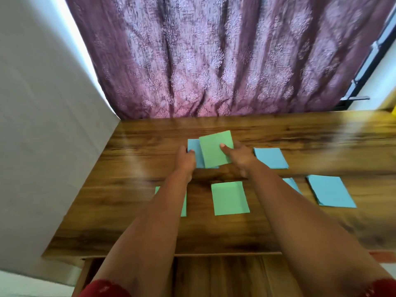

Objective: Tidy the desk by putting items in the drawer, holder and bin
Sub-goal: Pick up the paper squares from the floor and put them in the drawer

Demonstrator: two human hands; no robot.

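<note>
Coloured paper cards lie spread on a wooden desk (278, 228). My right hand (241, 158) pinches a green card (214, 148), held tilted above the desk with the thumb on top. My left hand (185, 160) grips the left edge of a blue card (195, 152) that sits partly under the green one. Nearer to me lies another green card (229, 198), and a third green card (183, 207) is mostly hidden under my left forearm. Two blue cards (271, 157) (331, 190) lie to the right, and a sliver of another blue card (292, 185) shows beside my right forearm.
A purple patterned curtain (225, 61) hangs behind the desk. A white wall (42, 136) borders the desk's left side. An open drawer (225, 275) shows below the desk's front edge, under my forearms. A yellow object (393, 111) peeks in at the far right.
</note>
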